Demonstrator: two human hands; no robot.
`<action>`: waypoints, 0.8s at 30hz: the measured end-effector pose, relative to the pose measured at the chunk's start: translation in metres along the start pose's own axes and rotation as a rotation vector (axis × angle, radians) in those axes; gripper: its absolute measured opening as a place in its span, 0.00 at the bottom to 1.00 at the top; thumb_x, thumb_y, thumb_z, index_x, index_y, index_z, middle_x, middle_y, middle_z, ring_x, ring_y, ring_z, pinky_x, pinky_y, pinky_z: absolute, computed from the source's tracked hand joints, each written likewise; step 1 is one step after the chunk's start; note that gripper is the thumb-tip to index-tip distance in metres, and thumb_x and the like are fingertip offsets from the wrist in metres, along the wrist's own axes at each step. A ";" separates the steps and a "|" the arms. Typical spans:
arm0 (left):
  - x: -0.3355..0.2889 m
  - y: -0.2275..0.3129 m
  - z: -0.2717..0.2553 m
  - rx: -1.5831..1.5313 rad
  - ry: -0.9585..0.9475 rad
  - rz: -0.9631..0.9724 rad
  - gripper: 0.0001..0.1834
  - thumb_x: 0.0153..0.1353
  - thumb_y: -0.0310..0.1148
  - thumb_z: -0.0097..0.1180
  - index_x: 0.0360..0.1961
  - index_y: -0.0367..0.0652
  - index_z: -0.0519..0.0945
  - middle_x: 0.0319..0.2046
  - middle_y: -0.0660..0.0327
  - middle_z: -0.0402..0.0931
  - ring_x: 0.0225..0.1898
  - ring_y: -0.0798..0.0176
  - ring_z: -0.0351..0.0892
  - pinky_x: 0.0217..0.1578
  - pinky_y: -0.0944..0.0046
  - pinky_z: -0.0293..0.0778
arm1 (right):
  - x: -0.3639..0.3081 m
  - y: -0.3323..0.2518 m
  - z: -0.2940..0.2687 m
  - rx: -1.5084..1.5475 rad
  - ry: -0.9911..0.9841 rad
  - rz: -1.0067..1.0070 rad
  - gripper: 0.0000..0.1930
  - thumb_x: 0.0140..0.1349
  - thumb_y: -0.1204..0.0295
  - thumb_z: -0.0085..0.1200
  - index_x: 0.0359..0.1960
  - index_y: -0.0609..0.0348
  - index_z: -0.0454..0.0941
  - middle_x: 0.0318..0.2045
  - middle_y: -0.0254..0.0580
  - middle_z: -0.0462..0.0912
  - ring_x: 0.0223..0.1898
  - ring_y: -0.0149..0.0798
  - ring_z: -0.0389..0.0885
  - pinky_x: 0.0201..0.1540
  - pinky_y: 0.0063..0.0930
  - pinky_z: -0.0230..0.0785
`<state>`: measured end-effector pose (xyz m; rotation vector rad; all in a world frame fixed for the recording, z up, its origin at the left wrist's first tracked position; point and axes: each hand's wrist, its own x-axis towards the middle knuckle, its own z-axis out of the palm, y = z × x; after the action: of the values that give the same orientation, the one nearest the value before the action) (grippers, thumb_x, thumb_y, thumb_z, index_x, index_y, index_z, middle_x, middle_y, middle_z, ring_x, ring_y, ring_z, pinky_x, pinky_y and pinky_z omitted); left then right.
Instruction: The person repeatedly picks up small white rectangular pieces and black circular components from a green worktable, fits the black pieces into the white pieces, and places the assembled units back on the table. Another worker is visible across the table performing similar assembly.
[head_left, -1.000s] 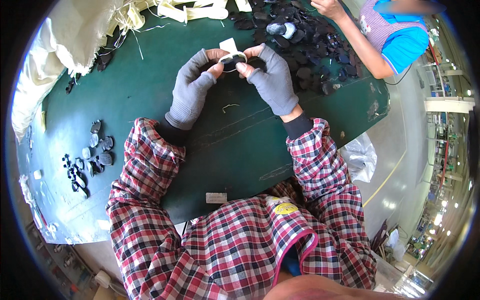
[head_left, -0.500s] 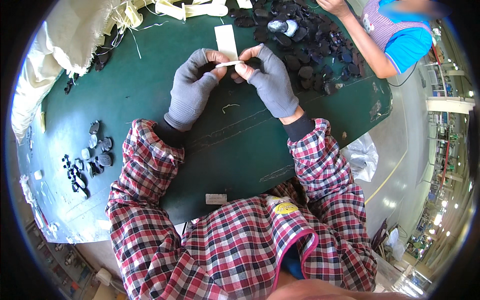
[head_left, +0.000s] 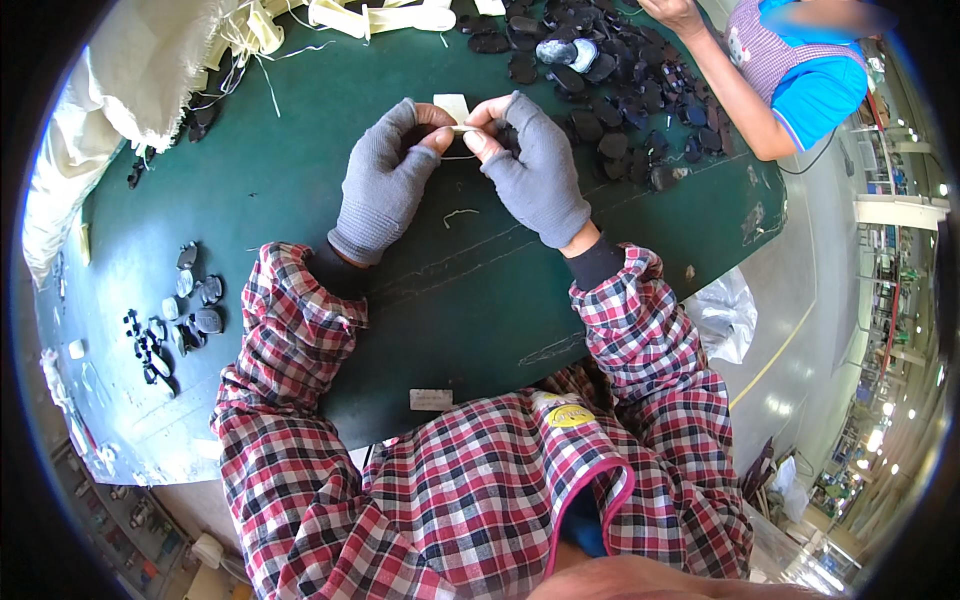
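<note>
My left hand (head_left: 385, 185) and my right hand (head_left: 535, 170), in grey fingerless gloves, meet over the far middle of the green table. Between the thumbs and fingertips of both is pinched a cream-coloured piece (head_left: 451, 106), flat and pale, with its upper end showing beyond the fingers. Its middle is largely covered by my fingertips, so its full shape cannot be made out. A thin pale strand shows just under the fingertips. Lower down, a short loose pale thread (head_left: 460, 213) lies on the table top.
A heap of small black parts (head_left: 610, 100) spreads at the far right, near a co-worker's arm (head_left: 735, 90). Cream plastic parts (head_left: 385, 18) lie along the far edge beside a white sack (head_left: 120, 90). Several small black and clear pieces (head_left: 205, 320) sit at left.
The cream piece has tilted, so much less of it shows beyond my fingers. My right hand has shifted slightly left, bringing the fingertips of both hands closer together.
</note>
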<state>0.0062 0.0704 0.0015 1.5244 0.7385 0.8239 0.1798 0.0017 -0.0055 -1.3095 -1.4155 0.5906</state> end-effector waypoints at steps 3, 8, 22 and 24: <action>-0.002 0.000 0.003 0.185 0.068 0.134 0.06 0.68 0.24 0.59 0.44 0.35 0.79 0.35 0.59 0.80 0.38 0.69 0.78 0.43 0.67 0.76 | 0.002 0.000 0.005 -0.134 0.041 -0.100 0.06 0.66 0.74 0.61 0.41 0.58 0.78 0.36 0.38 0.82 0.36 0.33 0.84 0.39 0.26 0.78; 0.004 -0.009 0.005 0.199 0.173 0.161 0.05 0.67 0.24 0.59 0.42 0.34 0.80 0.34 0.56 0.81 0.36 0.67 0.79 0.41 0.67 0.76 | 0.006 0.001 0.012 -0.141 0.074 -0.134 0.04 0.67 0.75 0.60 0.40 0.59 0.79 0.35 0.38 0.82 0.36 0.32 0.82 0.40 0.26 0.76; 0.037 -0.049 -0.039 0.382 0.336 0.502 0.10 0.68 0.27 0.58 0.48 0.36 0.81 0.40 0.54 0.77 0.38 0.59 0.80 0.43 0.62 0.77 | -0.088 -0.036 -0.114 -0.085 -0.193 0.073 0.03 0.63 0.78 0.61 0.37 0.61 0.80 0.32 0.34 0.79 0.34 0.28 0.76 0.39 0.24 0.69; 0.057 -0.041 -0.057 0.586 0.400 0.446 0.19 0.61 0.21 0.56 0.54 0.42 0.79 0.44 0.53 0.75 0.40 0.52 0.80 0.44 0.58 0.78 | -0.152 -0.039 -0.167 -0.039 -0.143 0.235 0.07 0.59 0.76 0.62 0.38 0.62 0.79 0.33 0.34 0.75 0.32 0.28 0.72 0.36 0.22 0.66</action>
<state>-0.0101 0.1538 -0.0312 2.1241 1.0070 1.3529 0.2892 -0.1966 0.0258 -1.5011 -1.4028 0.8306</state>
